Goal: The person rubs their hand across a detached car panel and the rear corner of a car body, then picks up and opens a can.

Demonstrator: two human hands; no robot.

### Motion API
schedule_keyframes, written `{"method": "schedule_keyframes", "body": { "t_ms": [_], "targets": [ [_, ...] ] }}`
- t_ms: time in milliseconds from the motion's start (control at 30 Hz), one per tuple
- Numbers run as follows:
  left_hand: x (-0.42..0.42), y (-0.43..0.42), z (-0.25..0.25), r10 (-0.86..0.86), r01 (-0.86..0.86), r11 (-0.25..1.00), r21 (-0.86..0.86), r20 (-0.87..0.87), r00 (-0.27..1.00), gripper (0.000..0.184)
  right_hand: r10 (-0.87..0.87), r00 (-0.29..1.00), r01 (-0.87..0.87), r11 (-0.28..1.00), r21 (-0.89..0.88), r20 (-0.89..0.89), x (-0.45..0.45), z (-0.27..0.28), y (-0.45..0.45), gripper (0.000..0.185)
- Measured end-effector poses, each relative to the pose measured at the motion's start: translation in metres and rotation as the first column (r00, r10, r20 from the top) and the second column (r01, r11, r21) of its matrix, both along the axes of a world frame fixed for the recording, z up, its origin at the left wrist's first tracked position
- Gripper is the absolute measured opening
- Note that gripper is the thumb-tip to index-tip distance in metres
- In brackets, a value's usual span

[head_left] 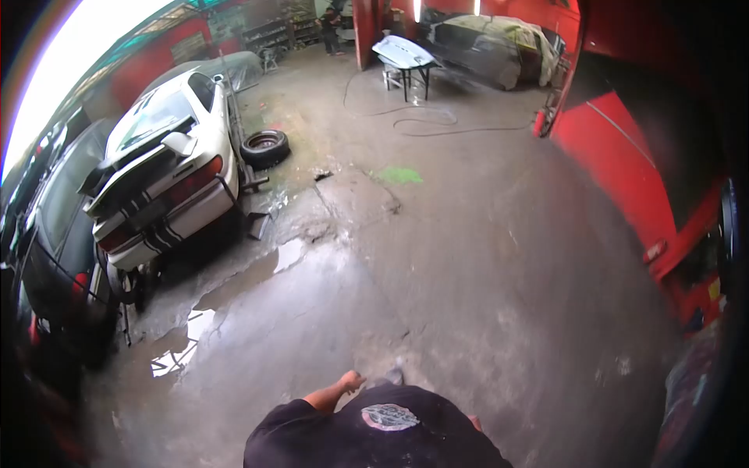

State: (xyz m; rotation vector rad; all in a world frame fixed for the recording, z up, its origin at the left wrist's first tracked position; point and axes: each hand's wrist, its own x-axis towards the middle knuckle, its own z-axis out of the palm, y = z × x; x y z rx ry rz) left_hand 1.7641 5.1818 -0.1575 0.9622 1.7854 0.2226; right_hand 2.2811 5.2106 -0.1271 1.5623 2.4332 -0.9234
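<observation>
Left hand [353,381] hangs beside the dark shirt [452,425], fingers seemingly curled; whether they hold anything cannot be told. Only a sliver of the right hand [474,422] shows, its grip unreadable. Flat, unhurried footing suits the damp, cracked floor [484,312]. A puddle [242,281] lies near the white car [183,175]; a tire [264,148] lies beside it, and a panel [403,52] rests on a stand farther back.

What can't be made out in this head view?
All in the head view:
Left hand: too small and blurred to read its fingers.
Right hand: hidden by the dark shirt.
Shirt emblem: lettering blurred.
Distant person: too small to tell what they handle.
Draped vehicle: partly hidden by its cover.
</observation>
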Motion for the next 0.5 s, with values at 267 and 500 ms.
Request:
{"method": "schedule_keyframes", "body": {
  "t_ms": [267, 500],
  "targets": [
    [-0.074, 0.322, 0.071, 0.181, -0.207, 0.930, 0.305, 0.110, 0.977, 0.040, -0.525, 0.834, 0.468, 0.835, -0.290, -0.166, -0.053, 0.027, 0.177, 0.026],
    [-0.074, 0.424, 0.038, 0.171, -0.207, 0.956, 0.210, 0.176, 0.969, 0.038, -0.236, 0.969, 0.202, 0.929, -0.311, -0.075, -0.093, 0.031, 0.427, 0.022]
  ]
}}
